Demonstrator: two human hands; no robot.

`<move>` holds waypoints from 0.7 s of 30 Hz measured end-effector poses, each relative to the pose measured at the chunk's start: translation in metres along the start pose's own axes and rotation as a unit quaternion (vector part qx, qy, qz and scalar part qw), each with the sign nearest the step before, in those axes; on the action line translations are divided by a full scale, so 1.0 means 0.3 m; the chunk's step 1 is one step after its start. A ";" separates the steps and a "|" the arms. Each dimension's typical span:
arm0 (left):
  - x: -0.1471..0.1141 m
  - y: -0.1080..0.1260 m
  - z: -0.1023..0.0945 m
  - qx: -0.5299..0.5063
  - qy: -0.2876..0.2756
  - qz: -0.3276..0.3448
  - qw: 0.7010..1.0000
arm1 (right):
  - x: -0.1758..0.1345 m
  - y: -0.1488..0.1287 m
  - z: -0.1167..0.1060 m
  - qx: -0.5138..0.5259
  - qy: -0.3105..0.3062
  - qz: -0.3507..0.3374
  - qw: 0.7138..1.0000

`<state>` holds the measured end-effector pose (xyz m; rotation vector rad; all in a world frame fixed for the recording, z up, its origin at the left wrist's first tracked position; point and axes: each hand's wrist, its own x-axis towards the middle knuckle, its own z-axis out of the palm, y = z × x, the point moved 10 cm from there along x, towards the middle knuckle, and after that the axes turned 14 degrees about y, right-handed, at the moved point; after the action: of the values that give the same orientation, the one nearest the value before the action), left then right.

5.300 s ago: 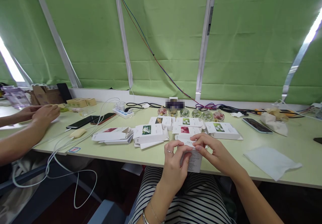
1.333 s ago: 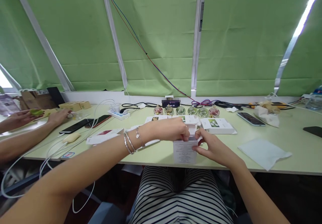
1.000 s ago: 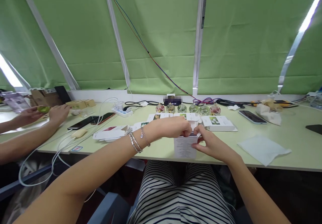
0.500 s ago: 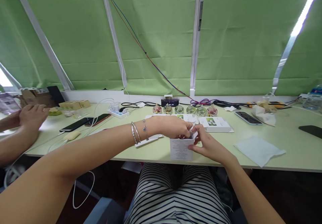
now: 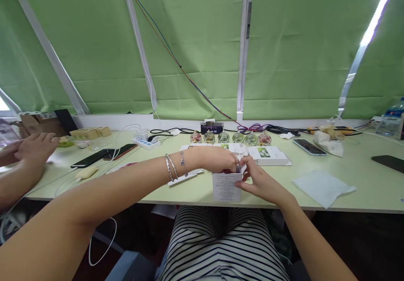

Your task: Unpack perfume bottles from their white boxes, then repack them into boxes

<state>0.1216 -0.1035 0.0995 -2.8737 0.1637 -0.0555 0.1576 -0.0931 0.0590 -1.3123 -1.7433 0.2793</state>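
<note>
Now that a reddish object (image 5: 227, 171) is showing at the mouth of the printed carton (image 5: 226, 188), upright on the table (image 5: 183, 191), work is moving inside: the left hand (image 5: 218, 158) is curling in, its grip hidden; the right hand (image 5: 254, 179), half-closed, is holding the carton's edge.

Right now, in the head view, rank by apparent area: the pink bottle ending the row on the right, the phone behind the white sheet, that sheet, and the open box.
1. White sheet
2. Open box, top partly hidden
3. Phone
4. Pink bottle
The last two lie farther back, which shrinks them here.
</note>
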 end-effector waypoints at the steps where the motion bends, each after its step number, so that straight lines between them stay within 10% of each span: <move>1: 0.001 0.004 0.004 0.001 0.000 0.001 1.000 | 0.000 0.000 0.000 0.001 0.000 0.000 1.000; 21: -0.059 -0.026 -0.029 0.033 0.069 -0.059 0.995 | 0.029 0.036 0.006 0.079 0.056 0.035 0.995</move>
<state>0.1043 -0.0962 0.1094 -2.8096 0.0182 -0.2779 0.1630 -0.0806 0.0556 -1.2513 -1.5514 0.3684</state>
